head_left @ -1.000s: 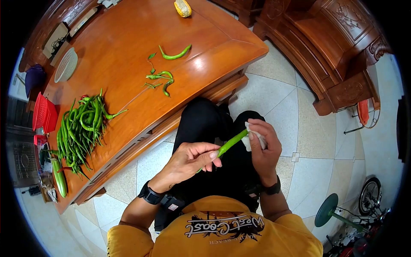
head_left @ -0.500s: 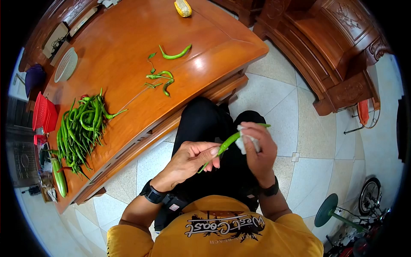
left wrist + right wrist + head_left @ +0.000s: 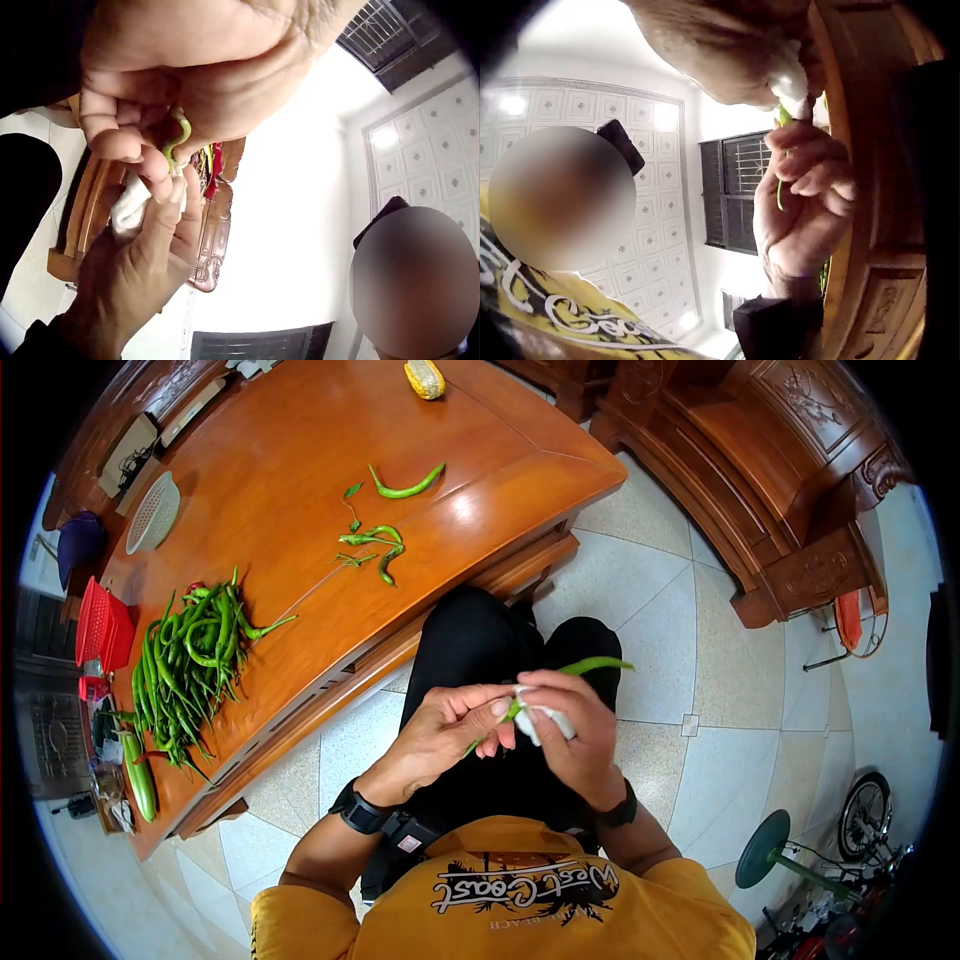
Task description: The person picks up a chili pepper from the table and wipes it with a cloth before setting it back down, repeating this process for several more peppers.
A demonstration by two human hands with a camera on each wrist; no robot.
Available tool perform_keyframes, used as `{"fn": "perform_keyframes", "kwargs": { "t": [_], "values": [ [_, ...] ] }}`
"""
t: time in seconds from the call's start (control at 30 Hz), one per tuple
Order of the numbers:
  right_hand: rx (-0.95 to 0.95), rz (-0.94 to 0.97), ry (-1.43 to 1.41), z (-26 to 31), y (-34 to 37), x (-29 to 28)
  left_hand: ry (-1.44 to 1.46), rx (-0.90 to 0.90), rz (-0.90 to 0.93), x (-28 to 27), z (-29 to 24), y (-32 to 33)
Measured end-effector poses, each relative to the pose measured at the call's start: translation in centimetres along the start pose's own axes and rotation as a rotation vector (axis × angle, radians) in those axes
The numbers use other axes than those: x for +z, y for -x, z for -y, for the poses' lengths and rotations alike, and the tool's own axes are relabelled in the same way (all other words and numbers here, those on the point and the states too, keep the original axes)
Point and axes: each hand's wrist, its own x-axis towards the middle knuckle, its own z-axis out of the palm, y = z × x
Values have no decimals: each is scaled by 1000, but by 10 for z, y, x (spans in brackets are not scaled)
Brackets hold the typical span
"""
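Observation:
In the head view my left hand (image 3: pixel 435 740) pinches a long green chili pepper (image 3: pixel 598 664) near its stem end, above my lap. My right hand (image 3: pixel 578 732) grips a folded white cloth or tissue (image 3: pixel 546 727) around the pepper, close against the left fingertips. The pepper's far end sticks out past the right fingers, while its middle is hidden by hand and cloth. A thin curved stem (image 3: pixel 781 196) hangs below the left fingers in the right wrist view. The left wrist view shows the stem end (image 3: pixel 178 135) between thumb and fingers.
A wooden table (image 3: pixel 290 490) stands ahead and left, bearing a heap of green chilies (image 3: pixel 190 665), a few separate chilies (image 3: pixel 405 485), a yellow corn-like piece (image 3: pixel 425 378), a white basket (image 3: pixel 155 512), a red basket (image 3: pixel 105 622) and a long green vegetable (image 3: pixel 138 775). A carved wooden chair (image 3: pixel 770 470) is at right.
My right hand has slid the white cloth along the chili towards the left hand, uncovering the pepper's far end. The left hand has kept its grip in nearly the same place.

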Motion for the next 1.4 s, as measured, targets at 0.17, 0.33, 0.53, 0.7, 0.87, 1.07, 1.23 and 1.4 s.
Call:
{"fn": "perform_keyframes", "kwargs": {
  "t": [0.17, 0.33, 0.53, 0.7, 0.87, 1.07, 1.23, 1.4],
  "values": [
    [44, -161, 175, -20, -5, -20, 47, -3, 17, -5, -4, 5],
    [71, -214, 171, -25, -5, -25, 44, -11, 24, -7, -1, 4],
    [70, -213, 195, -24, -5, -25, -138, 17, -16, 0, 1, 3],
    [22, -90, 129, -9, -3, -15, -108, 19, -1, 2, 3, -1],
    [33, -18, 55, -1, 0, -4, -152, -1, 22, 8, -6, 0],
    [33, -182, 266, -24, -9, -29, -126, -18, 44, 0, -10, 8],
    [56, -212, 284, -28, -10, -32, -84, -50, 57, -4, -9, 11],
    [37, -115, 214, -17, -6, -21, -61, -45, 74, -4, -8, 8]
  ]
}}
